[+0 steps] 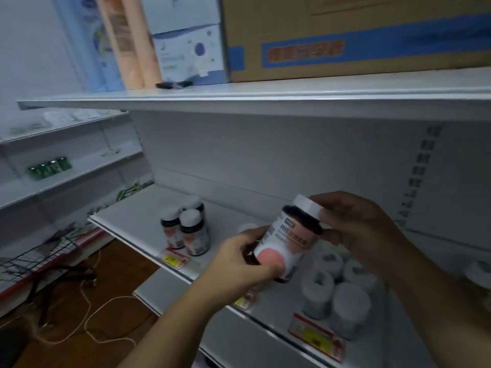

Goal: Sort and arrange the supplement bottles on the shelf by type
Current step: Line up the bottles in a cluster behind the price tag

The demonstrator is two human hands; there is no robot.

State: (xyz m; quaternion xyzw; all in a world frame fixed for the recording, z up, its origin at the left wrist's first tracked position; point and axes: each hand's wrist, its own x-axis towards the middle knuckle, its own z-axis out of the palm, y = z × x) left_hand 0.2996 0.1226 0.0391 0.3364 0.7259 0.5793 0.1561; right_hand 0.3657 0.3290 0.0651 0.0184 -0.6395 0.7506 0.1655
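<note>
Blurred bottle label [288, 241] is unreadable; another bottle [478, 274], seemingly white-capped, is edge-cropped.

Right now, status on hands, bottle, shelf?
Left hand grips held bottle at base, right hand at white cap. Three matching bottles grouped on shelf. White-capped cluster below-right. Path clear.

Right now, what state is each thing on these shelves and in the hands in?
Held bottle: capped, tilted, gripped by both hands.
Left hand: wrapped around its base.
Right hand: fingers on its white cap.
Three dark bottles: upright, capped, grouped.
White-capped bottles: upright, clustered.
Cardboard box: closed, top shelf.
</note>
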